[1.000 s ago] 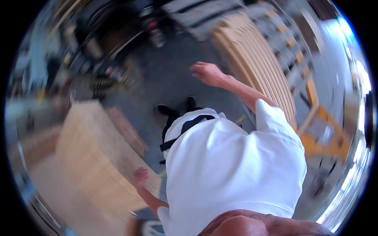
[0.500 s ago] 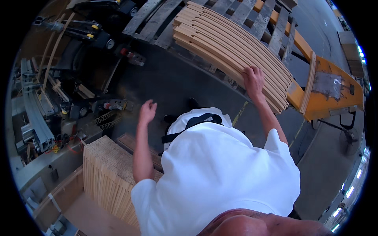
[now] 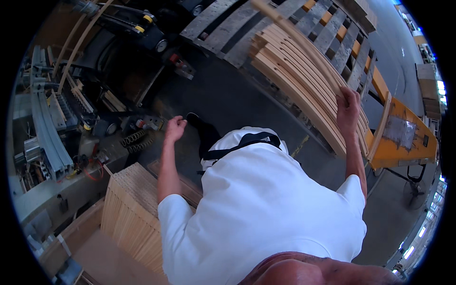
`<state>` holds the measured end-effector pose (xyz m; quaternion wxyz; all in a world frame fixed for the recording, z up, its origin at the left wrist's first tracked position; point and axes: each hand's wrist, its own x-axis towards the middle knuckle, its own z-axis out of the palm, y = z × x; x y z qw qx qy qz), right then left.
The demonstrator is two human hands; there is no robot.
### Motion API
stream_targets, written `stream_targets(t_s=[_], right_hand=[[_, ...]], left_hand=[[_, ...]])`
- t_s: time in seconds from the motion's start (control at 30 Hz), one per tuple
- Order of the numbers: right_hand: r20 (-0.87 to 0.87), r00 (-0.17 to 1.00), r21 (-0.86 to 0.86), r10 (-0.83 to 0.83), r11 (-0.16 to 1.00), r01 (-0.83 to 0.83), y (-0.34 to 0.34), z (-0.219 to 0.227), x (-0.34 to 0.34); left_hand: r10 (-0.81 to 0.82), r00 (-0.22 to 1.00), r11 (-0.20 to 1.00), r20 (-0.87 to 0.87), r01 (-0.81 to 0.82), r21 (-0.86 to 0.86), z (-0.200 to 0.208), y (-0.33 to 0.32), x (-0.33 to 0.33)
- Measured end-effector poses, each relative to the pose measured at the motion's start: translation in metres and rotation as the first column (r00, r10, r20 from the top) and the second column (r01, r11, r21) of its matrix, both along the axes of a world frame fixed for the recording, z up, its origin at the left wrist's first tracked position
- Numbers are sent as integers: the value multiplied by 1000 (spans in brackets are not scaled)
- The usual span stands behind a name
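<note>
My right hand [image 3: 349,107] is closed on the near end of a long, narrow wooden slat [image 3: 297,35]. The slat is raised over a pile of curved, grooved wooden slats [image 3: 294,73] and slants away to the upper left, its far part blurred. That pile lies on a grey, worn wooden pallet [image 3: 228,35]. My left hand [image 3: 175,127] hangs out to the left over the floor, fingers curled in with nothing visible in them. It is apart from the slats.
A yellow pallet truck [image 3: 401,130] stands at the right end of the pallet. Machinery with metal rails [image 3: 45,128] and a coiled hose [image 3: 133,140] fills the left side. Low on the left, a tight row of wooden pieces [image 3: 133,209] stands beside a brown board [image 3: 104,254].
My right hand has moved to the right and lifted one slat off the pile. The fingers of my left hand have curled in. My view has shifted, and a foot shows farther forward.
</note>
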<state>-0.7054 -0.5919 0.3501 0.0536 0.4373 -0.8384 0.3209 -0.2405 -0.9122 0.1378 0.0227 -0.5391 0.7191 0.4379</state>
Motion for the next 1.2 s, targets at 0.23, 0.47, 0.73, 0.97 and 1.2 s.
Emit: stream_targets(t_s=[0.23,0.47,0.73,0.97,1.2], right_hand=[[590,790,-100,167,986,-134,-129,-15,26],[792,609,-41,49,999,-26,-220,-5,114],[796,584,24,157,957,-289,-370,28,242],[541,724,33,429,849,-528,-436,26,247],[77,567,-66,820,572,-818,-615,21,243]], left_hand=[[151,987,825,-53,-156,-544,40,-260,59],[321,936,501,143,-39,-865,167,-508,78],[551,679,502,486,195,-842,146,-682,165],[212,903,658,372,149,-738,127,-684,138],[-114,961,691,-253,-106,-715,98,-532,119]])
